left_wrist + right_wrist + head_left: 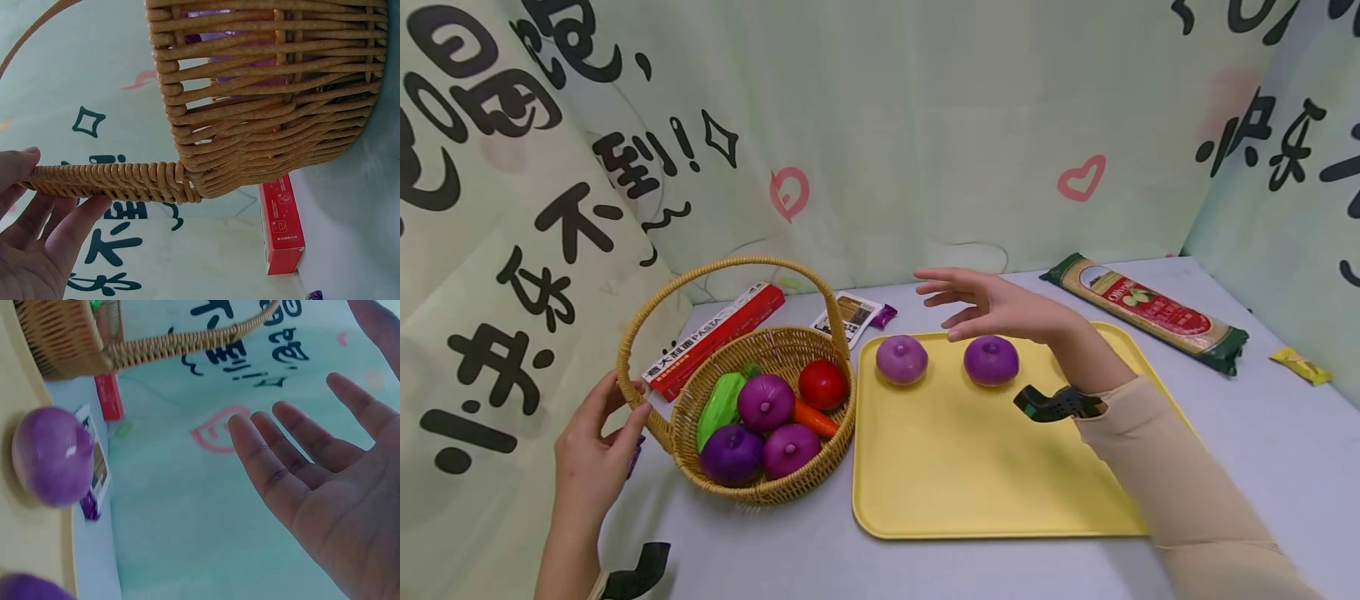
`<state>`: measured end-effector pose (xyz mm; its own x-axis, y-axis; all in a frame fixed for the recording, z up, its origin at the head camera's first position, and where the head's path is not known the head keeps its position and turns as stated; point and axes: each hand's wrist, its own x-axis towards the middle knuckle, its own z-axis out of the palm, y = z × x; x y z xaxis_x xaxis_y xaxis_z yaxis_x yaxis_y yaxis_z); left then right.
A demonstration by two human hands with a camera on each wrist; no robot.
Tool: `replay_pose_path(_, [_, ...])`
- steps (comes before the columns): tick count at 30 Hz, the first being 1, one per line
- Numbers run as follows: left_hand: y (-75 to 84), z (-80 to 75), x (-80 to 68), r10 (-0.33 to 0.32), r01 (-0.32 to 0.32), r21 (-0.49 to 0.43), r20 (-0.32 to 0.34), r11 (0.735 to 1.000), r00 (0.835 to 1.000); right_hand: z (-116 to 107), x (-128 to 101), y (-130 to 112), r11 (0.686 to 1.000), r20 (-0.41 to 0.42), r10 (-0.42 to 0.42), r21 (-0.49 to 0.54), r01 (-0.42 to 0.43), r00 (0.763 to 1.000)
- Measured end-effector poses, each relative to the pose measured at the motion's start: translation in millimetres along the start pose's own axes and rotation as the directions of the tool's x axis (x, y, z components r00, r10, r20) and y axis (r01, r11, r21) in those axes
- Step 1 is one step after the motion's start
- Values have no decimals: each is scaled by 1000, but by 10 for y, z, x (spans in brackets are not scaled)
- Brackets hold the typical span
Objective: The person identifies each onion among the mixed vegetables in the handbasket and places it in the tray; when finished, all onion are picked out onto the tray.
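My left hand [593, 450] pinches one side of the wicker basket's handle [653, 421], thumb and fingers on opposite faces of it, as the left wrist view shows. In the basket [752, 493] lie three purple onions [765, 403], a red tomato [823, 385], a carrot [815, 418] and a long green ridged vegetable [720, 410]. Above the back of the yellow tray [1000, 483] hovers my right hand [992, 305], fingers spread and holding nothing. Below it on the tray sit a paler purple onion [902, 360] and a darker purple onion [992, 361].
Behind the basket is a red pasta box [718, 340]. A printed packet [847, 317] and a small purple wrapped candy [884, 316] lie near the tray's back corner. A green-ended pasta bag [1150, 312] and a yellow wrapper [1300, 365] are at right. Printed curtains [940, 167] surround the table.
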<state>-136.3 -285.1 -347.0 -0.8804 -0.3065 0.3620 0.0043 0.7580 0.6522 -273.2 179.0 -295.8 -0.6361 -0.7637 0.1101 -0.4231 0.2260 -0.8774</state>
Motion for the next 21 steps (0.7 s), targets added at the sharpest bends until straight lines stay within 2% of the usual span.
replay_pose_path(8, [-12,8,-9,33,-33,-37,-20,999,999,238,349,-157,998,94,-56,12,55,994])
replay_pose_path(14, [-22,10,-7,18,-18,-17,-9,1000,1000,389,610,-196,992,169,-124,26,121,978])
replay_pose_path(17, [-27,-4,1,14,-14,-15,-14,1000,1000,459,740,-215,989,181,-146,36,142,973])
replay_pose_path(21, [-29,37,16,21,-21,-23,-8,1000,1000,516,853,-200,991,185,-130,38,125,974])
